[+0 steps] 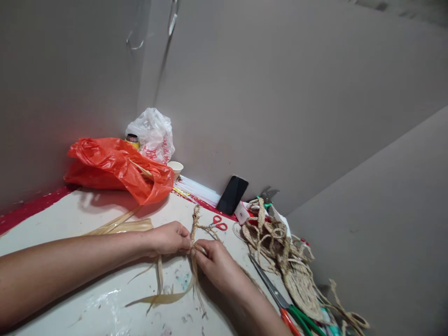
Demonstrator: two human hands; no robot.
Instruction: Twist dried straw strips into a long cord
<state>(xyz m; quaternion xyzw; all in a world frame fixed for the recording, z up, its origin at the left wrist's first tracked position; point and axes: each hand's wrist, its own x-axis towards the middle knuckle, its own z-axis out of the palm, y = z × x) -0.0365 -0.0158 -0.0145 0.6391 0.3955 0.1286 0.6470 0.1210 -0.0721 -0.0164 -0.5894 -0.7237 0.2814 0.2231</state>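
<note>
- Forearms (101, 254) converge; left hand (170, 239) and right hand (216, 262) meet, pinching fibre cord (194, 227), apparently against unravelling.
- Small red-handled scissors (213, 224) near cord, likely for easy reach.

In the middle of the bench (105, 298), the braid (195, 221) is between the left fingers (184, 232) and the right fingers (202, 247), with loose strips (171, 297) before it and the small scissors (220, 226) to the right of its far end. At the back on the left there is a plastic bag (105, 161), behind which are a bottle (132, 140) and a second bag (157, 130), while a cup (176, 167) is beside its right end and, further right, sticks (200, 189) lie along the wall (217, 116) towards the phone (232, 196). On the right is a heap of cords (297, 280), with the large scissors (275, 291) at its left side.
</note>
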